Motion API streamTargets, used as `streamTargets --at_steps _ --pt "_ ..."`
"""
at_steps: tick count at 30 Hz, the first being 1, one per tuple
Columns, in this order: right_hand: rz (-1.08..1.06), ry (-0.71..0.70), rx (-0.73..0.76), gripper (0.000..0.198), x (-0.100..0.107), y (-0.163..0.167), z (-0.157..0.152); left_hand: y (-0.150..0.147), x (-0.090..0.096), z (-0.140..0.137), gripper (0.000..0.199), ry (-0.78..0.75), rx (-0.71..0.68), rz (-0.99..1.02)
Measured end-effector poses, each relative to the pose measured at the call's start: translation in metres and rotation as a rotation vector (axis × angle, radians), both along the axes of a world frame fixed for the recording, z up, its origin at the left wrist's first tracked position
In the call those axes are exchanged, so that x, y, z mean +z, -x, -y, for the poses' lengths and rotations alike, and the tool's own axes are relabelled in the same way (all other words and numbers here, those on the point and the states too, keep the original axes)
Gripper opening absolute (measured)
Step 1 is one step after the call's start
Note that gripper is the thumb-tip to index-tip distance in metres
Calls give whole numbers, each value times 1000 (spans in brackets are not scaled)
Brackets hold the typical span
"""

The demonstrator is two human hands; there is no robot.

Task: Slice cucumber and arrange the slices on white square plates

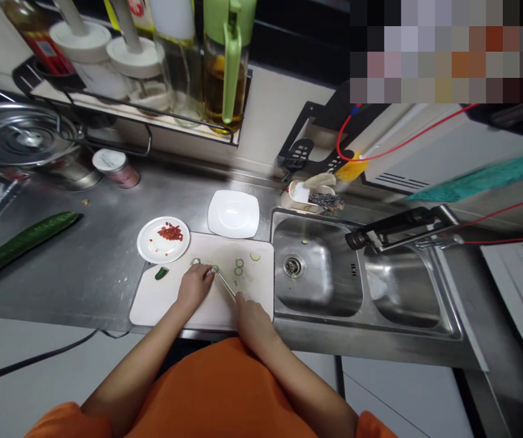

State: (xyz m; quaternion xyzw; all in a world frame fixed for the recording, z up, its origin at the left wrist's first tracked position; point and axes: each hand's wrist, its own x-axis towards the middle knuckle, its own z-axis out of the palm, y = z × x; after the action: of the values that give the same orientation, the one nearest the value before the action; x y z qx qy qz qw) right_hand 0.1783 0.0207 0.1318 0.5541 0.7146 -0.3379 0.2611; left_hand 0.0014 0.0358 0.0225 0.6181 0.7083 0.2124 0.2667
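Observation:
On the white cutting board (152, 304), my left hand (193, 287) has its fingers drawn together at a small cucumber slice (214, 269), which they seem to pinch. My right hand (253, 319) is closed around the handle of a knife (226, 283). The knife points up and left, its tip at that slice, close to my left fingertips. Several other thin cucumber slices (239, 267) lie on the board, right of the blade and behind my left hand. A dark green cucumber end piece (162, 273) rests on the board's left side.
Chopped red pieces lie on a round white plate (152, 246) at the board's far left corner. Behind the board is a square white dish (233, 214). A whole cucumber (24, 243) lies at left. A double sink (320, 304) adjoins the board's right, with a black camera-like device (357, 239) above.

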Motion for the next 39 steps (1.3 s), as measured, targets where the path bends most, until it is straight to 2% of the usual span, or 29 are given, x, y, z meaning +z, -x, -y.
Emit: streamTargets --at_steps 16,27,33,39 --pt "-27 -11 -12 38 -1 10 -1 -4 9 -6 21 36 56 2" --pt "11 -36 41 38 -1 -18 10 -10 21 -11 10 84 86 47" --pt "15 -13 25 42 -3 -22 10 5 28 -10 18 151 255 148" --pt "-8 -5 -3 39 2 -21 6 33 30 -11 25 161 408 94"
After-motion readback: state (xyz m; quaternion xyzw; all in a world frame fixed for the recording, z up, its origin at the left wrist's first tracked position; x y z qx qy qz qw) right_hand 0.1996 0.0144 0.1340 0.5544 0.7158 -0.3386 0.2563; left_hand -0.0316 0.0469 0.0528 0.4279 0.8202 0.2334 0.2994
